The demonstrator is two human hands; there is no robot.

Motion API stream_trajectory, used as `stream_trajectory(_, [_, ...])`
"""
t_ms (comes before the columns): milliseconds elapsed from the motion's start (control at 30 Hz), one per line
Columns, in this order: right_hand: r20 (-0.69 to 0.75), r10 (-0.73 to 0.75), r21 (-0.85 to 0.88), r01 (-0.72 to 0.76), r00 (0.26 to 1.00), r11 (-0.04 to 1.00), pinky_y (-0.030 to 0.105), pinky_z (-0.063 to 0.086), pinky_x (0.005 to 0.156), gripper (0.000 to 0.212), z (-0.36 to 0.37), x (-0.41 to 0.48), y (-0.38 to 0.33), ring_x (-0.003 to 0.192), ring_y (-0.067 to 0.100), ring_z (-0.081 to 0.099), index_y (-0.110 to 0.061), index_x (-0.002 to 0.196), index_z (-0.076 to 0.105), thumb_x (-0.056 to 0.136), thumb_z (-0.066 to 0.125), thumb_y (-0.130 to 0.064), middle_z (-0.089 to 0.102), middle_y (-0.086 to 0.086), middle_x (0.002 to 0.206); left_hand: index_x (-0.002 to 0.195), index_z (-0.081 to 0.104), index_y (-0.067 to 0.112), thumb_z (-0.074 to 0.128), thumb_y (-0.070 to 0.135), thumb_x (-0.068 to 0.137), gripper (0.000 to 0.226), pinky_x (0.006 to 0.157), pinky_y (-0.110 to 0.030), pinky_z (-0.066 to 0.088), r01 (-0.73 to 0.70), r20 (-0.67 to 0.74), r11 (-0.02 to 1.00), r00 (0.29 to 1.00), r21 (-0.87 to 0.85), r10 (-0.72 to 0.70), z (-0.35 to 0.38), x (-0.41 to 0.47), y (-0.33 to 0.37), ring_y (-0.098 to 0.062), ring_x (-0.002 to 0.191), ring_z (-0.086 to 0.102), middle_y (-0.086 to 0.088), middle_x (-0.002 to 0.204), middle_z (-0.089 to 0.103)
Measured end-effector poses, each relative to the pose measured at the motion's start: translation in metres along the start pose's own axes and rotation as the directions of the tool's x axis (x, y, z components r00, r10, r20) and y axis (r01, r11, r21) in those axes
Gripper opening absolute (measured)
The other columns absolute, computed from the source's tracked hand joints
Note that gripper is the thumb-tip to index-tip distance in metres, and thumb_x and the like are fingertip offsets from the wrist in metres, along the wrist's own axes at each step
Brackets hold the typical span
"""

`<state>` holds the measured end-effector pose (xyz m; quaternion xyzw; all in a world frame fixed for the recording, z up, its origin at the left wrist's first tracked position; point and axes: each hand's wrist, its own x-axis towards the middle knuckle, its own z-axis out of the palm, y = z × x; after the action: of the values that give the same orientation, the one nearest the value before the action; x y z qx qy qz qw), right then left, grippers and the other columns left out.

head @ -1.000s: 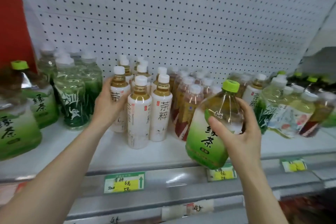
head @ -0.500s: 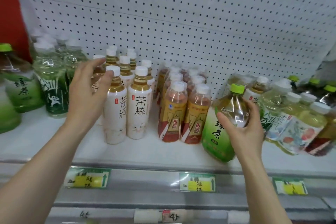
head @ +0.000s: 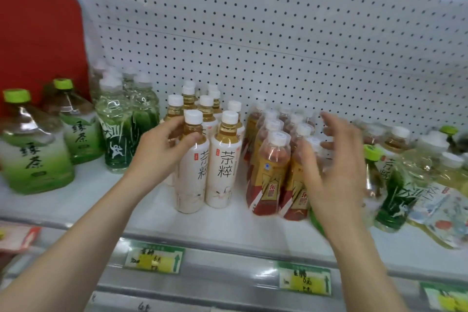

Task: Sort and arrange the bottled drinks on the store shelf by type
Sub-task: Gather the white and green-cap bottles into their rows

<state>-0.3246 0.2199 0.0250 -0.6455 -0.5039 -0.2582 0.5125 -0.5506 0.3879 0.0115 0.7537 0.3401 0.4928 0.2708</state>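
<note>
Head camera view shows your left hand [head: 158, 152] on the front-left white-sleeved tea bottle [head: 191, 177] with a white cap. The fingers [head: 174, 121] curl round its amber neck and the thumb lies across the front, gripping it just below the cap while it stands upright on the white store shelf [head: 228, 225]. It touches a matching white-sleeved bottle [head: 224, 172] on its right, and more of that kind stand in rows behind them. Just beside that group, to the right, the red-and-gold labelled bottles [head: 269, 180] with white caps are packed in two rows running toward the back. Your right hand [head: 334, 172] is raised in front of their right side, blurred, its fingers straight and spread apart, holding nothing; you cannot tell whether it touches them. A lime-green cap [head: 372, 152] shows past that hand, on a bottle mostly hidden behind it. Further right is a jumble of tilted clear and green bottles [head: 430, 185]. Left of your left hand stand clear bottles with dark green bamboo print [head: 116, 144], then large green-tea bottles [head: 33, 157] with lime caps. White pegboard [head: 278, 45] backs the shelf, a red panel [head: 38, 40] sits at upper left, and green-and-yellow price tags [head: 154, 259] line the front rail.
</note>
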Motion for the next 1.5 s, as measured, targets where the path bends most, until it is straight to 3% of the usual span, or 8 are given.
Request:
stream_trajectory(167, [0.445, 0.013, 0.068, -0.048, 0.896, 0.997, 0.04, 0.048, 0.099, 0.037, 0.075, 0.07, -0.053, 0.117, 0.02, 0.058, -0.022, 0.139, 0.053, 0.103, 0.05, -0.029, 0.06, 0.003, 0.131, 0.123, 0.064, 0.032, 0.054, 0.033, 0.096, 0.029, 0.087, -0.014, 0.044, -0.09, 0.033, 0.99, 0.996, 0.112, 0.087, -0.017, 0.009, 0.0, 0.004, 0.1, 0.058, 0.013, 0.117, 0.063])
stream_trajectory(433, [0.906, 0.07, -0.098, 0.045, 0.417, 0.994, 0.033, 0.042, 0.102, 0.057, 0.145, 0.155, -0.079, 0.114, 0.015, 0.057, -0.034, 0.134, 0.06, 0.081, 0.076, -0.051, 0.063, -0.002, 0.128, 0.14, 0.049, 0.025, 0.072, 0.037, 0.084, 0.061, 0.098, -0.042, 0.05, 0.096, 0.183, 0.931, 0.968, 0.352, -0.169, -0.044, 0.075, -0.009, -0.02, 0.114, 0.061, 0.001, 0.134, 0.061])
stream_trajectory(667, [0.851, 0.02, -0.151, 0.209, 0.524, 0.966, 0.026, 0.047, 0.073, 0.047, 0.173, 0.157, -0.075, 0.075, 0.007, 0.06, -0.027, 0.123, 0.067, 0.08, 0.08, -0.042, 0.067, -0.002, 0.094, 0.121, 0.063, 0.025, 0.076, 0.025, 0.083, 0.04, 0.083, -0.023, 0.043, 0.094, 0.179, 0.984, 0.976, 0.15, -0.121, -0.028, 0.091, -0.035, -0.008, 0.101, 0.061, 0.009, 0.114, 0.068])
stream_trajectory(900, [0.82, 0.123, -0.235, 0.133, 0.558, 0.963, 0.035, 0.052, 0.088, 0.059, 0.156, 0.156, -0.071, 0.1, 0.017, 0.061, -0.029, 0.128, 0.06, 0.078, 0.074, -0.058, 0.068, -0.004, 0.113, 0.134, 0.057, 0.023, 0.072, 0.026, 0.087, 0.05, 0.102, -0.043, 0.047, 0.058, 0.11, 0.986, 0.991, 0.157, -0.075, -0.027, 0.086, -0.035, -0.016, 0.117, 0.059, 0.004, 0.13, 0.063])
stream_trajectory(1000, [0.813, 0.187, -0.287, 0.1, 0.551, 0.953, 0.03, 0.046, 0.076, 0.053, 0.132, 0.153, -0.054, 0.097, 0.016, 0.06, -0.032, 0.122, 0.061, 0.083, 0.061, -0.067, 0.063, -0.006, 0.108, 0.128, 0.059, 0.033, 0.062, 0.048, 0.088, 0.043, 0.093, -0.027, 0.049, -0.108, -0.05, 0.978, 0.992, 0.179, 0.119, -0.033, 0.066, -0.025, -0.005, 0.109, 0.059, 0.019, 0.122, 0.061])
stream_trajectory(1100, [0.811, 0.199, -0.274, 0.056, 0.55, 0.96, 0.012, 0.04, 0.053, 0.033, 0.122, 0.144, -0.043, 0.071, 0.006, 0.063, -0.033, 0.116, 0.062, 0.089, 0.066, -0.05, 0.062, -0.01, 0.093, 0.11, 0.061, 0.054, 0.055, 0.073, 0.073, 0.042, 0.077, -0.007, 0.048, -0.067, 0.244, 0.998, 0.968, 0.007, 0.063, -0.032, 0.045, -0.006, 0.014, 0.095, 0.061, 0.035, 0.103, 0.066])
stream_trajectory(1333, [0.795, 0.173, -0.169, -0.061, 0.581, 0.984, 0.005, 0.041, 0.043, 0.021, 0.109, 0.137, -0.042, 0.05, -0.002, 0.067, -0.023, 0.106, 0.071, 0.088, 0.074, -0.033, 0.071, -0.009, 0.076, 0.119, 0.065, 0.032, 0.067, 0.043, 0.087, 0.033, 0.091, -0.04, 0.053, -0.047, 0.328, 0.996, 0.944, 0.079, 0.018, -0.039, 0.024, -0.008, -0.005, 0.102, 0.065, 0.015, 0.112, 0.07])
stream_trajectory(1500, [0.838, 0.119, -0.084, -0.089, 0.533, 0.993, 0.003, 0.04, 0.045, 0.022, 0.115, 0.134, -0.063, 0.054, -0.003, 0.068, -0.031, 0.103, 0.068, 0.084, 0.078, -0.034, 0.07, -0.011, 0.08, 0.112, 0.066, 0.035, 0.067, 0.044, 0.087, 0.027, 0.084, -0.029, 0.053, -0.017, 0.25, 0.994, 0.968, 0.11, -0.011, -0.054, 0.021, -0.016, -0.003, 0.097, 0.064, 0.016, 0.104, 0.071])
